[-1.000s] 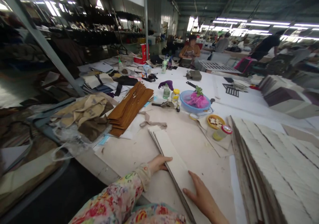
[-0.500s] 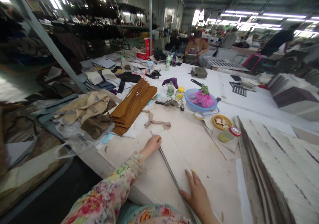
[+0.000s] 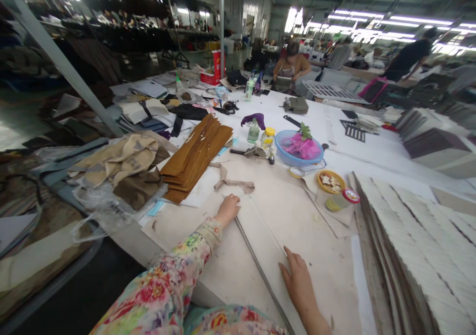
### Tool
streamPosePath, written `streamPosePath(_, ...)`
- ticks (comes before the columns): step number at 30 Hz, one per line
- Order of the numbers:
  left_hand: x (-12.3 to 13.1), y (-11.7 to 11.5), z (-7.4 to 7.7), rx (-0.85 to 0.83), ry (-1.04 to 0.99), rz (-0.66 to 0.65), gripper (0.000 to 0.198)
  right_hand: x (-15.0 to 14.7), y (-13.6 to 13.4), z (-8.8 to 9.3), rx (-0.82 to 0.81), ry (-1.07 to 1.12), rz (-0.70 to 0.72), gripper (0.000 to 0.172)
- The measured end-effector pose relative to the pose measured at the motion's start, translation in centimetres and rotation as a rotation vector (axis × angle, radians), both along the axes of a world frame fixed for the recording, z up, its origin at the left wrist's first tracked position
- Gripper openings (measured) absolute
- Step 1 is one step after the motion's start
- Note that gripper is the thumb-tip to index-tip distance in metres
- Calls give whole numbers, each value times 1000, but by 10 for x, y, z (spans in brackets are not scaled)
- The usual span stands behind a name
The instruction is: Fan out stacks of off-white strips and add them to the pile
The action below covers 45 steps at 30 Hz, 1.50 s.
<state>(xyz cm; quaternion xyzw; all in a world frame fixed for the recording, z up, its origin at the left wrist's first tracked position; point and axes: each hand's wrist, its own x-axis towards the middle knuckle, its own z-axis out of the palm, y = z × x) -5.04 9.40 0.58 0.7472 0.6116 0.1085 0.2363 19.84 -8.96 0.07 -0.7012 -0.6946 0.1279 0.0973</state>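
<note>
A long thin grey strip (image 3: 258,268) runs slantwise down the paper-covered table in front of me, beside a pale flat band (image 3: 262,235). My left hand (image 3: 227,211) is closed over the far end of the grey strip, its fingers curled down. A narrow tip sticks out past the knuckles. My right hand (image 3: 300,284) rests at the right edge of the pale band with its fingers stretched out and thumb apart, holding nothing. Beyond my left hand lies a crumpled beige fabric strip (image 3: 234,182).
Brown cut panels (image 3: 199,159) and camouflage fabric (image 3: 124,161) lie left. Ahead stand a blue basin (image 3: 284,159) with a pink bag, a yellow-lidded jar (image 3: 267,137) and a yellow bowl (image 3: 323,185). A tall stack of pale sheets (image 3: 409,245) borders the right. A person (image 3: 292,67) sits opposite.
My right hand has shifted right, and its thumb has come away from the grey strip. My left hand stays at the strip's far end. The view has moved slightly.
</note>
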Motion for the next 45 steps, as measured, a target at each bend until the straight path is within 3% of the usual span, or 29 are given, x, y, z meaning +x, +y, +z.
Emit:
streamPosePath(4, -1, 0, -1, 10, 40, 32, 35, 3, 11, 0, -43, 18, 16, 37)
streamPosePath(11, -4, 6, 1, 6, -10, 39, 30, -6, 7, 3, 16, -26, 9, 33)
streamPosePath(16, -4, 19, -3, -140, -129, 104, 25, -11, 10, 5, 9, 50, -11, 26)
streamPosePath(23, -6, 31, -14, -213, -185, 93, 12, -4, 18, 10, -86, 73, -29, 36)
streamPosePath(30, -13, 22, -22, -181, -306, 92, 15, -9, 12, 9, -62, 22, -15, 36)
streamPosePath(37, -7, 20, -23, -147, -266, 126, 15, -4, 27, 16, -290, 102, -120, 34)
streamPosePath(45, 0, 12, -21, -85, -203, 129, 7, 10, 25, 13, -343, 102, -106, 25)
